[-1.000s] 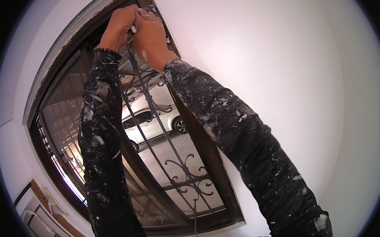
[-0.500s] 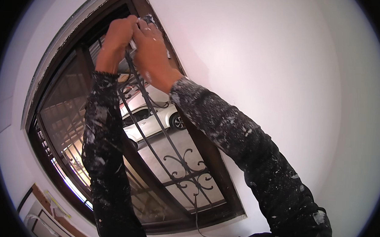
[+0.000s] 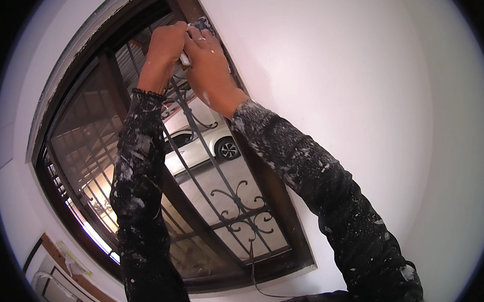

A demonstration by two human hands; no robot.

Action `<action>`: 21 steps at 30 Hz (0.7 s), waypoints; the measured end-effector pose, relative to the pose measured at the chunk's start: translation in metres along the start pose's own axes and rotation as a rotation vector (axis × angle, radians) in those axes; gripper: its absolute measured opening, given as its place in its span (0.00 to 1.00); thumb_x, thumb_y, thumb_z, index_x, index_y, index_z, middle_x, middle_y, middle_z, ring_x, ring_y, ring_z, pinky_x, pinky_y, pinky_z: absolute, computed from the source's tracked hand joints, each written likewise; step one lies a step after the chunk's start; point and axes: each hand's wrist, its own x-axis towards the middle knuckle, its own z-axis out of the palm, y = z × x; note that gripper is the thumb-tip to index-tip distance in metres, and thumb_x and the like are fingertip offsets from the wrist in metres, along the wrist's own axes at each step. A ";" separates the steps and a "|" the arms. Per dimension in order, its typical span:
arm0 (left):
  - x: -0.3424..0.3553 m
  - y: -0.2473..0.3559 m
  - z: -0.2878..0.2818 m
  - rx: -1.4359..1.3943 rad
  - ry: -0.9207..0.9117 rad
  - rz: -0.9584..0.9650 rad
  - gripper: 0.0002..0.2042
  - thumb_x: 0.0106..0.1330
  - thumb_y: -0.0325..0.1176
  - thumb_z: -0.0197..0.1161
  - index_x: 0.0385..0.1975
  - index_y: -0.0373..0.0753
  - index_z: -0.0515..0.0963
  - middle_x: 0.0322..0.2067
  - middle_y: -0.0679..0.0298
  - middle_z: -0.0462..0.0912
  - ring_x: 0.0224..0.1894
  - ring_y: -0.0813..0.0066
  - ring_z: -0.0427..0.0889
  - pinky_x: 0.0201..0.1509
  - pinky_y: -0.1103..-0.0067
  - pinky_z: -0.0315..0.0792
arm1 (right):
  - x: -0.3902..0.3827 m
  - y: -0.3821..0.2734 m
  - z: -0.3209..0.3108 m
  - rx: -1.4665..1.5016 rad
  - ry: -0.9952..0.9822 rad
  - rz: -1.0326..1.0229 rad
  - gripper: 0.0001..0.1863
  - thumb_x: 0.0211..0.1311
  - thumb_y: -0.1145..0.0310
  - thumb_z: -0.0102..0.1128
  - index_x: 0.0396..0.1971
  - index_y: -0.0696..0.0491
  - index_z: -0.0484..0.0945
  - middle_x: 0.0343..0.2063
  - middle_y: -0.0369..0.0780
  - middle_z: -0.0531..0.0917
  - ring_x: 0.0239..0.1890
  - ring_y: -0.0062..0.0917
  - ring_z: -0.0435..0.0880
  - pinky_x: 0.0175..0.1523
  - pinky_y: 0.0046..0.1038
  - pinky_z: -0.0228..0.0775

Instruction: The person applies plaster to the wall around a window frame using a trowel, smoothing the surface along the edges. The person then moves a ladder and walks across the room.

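Pale thing [image 3: 185,59] pokes down btwn L hand [image 3: 167,42] & R hand [image 3: 208,66], long way near up-down; fingers [image 3: 196,35] bent in, can't tell which grip.

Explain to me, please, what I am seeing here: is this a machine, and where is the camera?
There is no machine: a person is working with two bare hands. The view comes from a wide camera worn on the head, so straight edges look bent. Black sleeves with white spots cover the arms.

The left hand and right hand are raised together near the top of a dark window frame, beside a white wall. A pale piece shows between them, but they hide too much to say what is held. Behind are metal bars and a white car. No tabletop is visible.
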 end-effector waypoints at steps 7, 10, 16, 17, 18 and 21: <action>-0.027 -0.007 0.007 -0.130 0.015 -0.040 0.17 0.67 0.36 0.54 0.28 0.26 0.81 0.28 0.52 0.84 0.29 0.64 0.79 0.38 0.68 0.70 | -0.022 -0.008 -0.016 -0.031 -0.051 0.013 0.35 0.52 0.81 0.60 0.65 0.59 0.69 0.63 0.55 0.73 0.67 0.59 0.66 0.72 0.52 0.56; -0.033 -0.007 0.012 -0.173 -0.003 -0.048 0.17 0.67 0.36 0.54 0.29 0.26 0.82 0.27 0.53 0.83 0.28 0.65 0.78 0.36 0.69 0.69 | -0.031 -0.010 -0.024 0.002 -0.085 0.066 0.36 0.50 0.83 0.59 0.65 0.59 0.68 0.65 0.55 0.71 0.67 0.59 0.65 0.74 0.51 0.54; -0.047 -0.004 0.018 -0.160 -0.007 -0.041 0.16 0.67 0.35 0.55 0.28 0.26 0.82 0.25 0.58 0.82 0.28 0.70 0.76 0.34 0.71 0.68 | -0.040 -0.015 -0.035 0.008 -0.094 0.077 0.38 0.48 0.84 0.58 0.65 0.60 0.67 0.65 0.56 0.70 0.68 0.59 0.65 0.75 0.49 0.54; -0.050 -0.005 0.019 -0.094 0.003 -0.023 0.16 0.67 0.36 0.56 0.29 0.27 0.82 0.26 0.58 0.82 0.29 0.71 0.76 0.35 0.71 0.68 | -0.042 -0.017 -0.036 0.017 -0.080 0.068 0.38 0.48 0.84 0.58 0.65 0.60 0.67 0.65 0.56 0.70 0.68 0.59 0.65 0.75 0.49 0.54; -0.052 -0.005 0.020 -0.024 -0.012 -0.024 0.15 0.67 0.36 0.56 0.30 0.28 0.82 0.27 0.59 0.82 0.30 0.72 0.76 0.35 0.71 0.67 | -0.041 -0.016 -0.038 0.009 -0.189 0.126 0.38 0.48 0.84 0.58 0.65 0.60 0.67 0.65 0.56 0.70 0.68 0.59 0.65 0.75 0.50 0.54; -0.055 -0.007 0.018 -0.199 0.018 -0.060 0.18 0.66 0.36 0.54 0.29 0.23 0.80 0.29 0.43 0.84 0.31 0.55 0.82 0.39 0.65 0.71 | -0.042 -0.022 -0.040 0.044 -0.107 0.037 0.38 0.47 0.85 0.57 0.65 0.60 0.67 0.65 0.56 0.70 0.68 0.59 0.64 0.75 0.49 0.54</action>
